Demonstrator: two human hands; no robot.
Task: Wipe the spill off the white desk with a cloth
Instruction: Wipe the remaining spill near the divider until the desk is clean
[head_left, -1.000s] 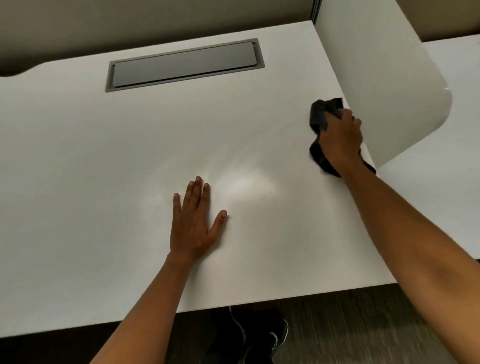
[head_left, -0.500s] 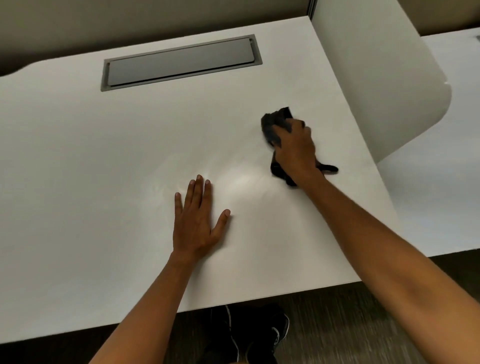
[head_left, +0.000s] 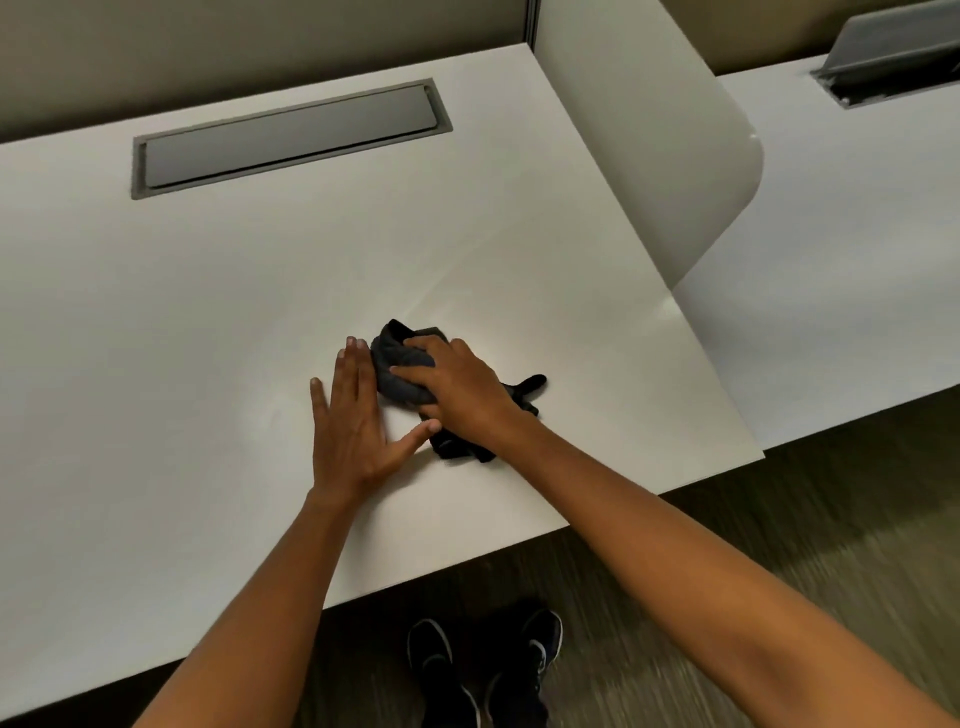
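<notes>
A dark, crumpled cloth (head_left: 400, 371) lies on the white desk (head_left: 208, 322) near its middle. My right hand (head_left: 457, 387) presses down on the cloth and grips it, with loose ends sticking out to the right and below the palm. Flat on the desk just left of the cloth rests my left hand (head_left: 353, 421), fingers spread, its thumb almost touching the cloth. No liquid stands out on the desk; only a faint sheen streak runs up and right of the cloth.
A grey recessed cable flap (head_left: 291, 137) sits at the back of the desk. A white rounded divider panel (head_left: 649, 145) rises along the right edge, with a second desk (head_left: 831, 260) beyond it. My dark shoes (head_left: 483, 670) stand on the carpet below the front edge.
My right hand has dragged the cloth left and toward me, from beside the divider to right next to my left hand. The left hand stayed flat on the desk.
</notes>
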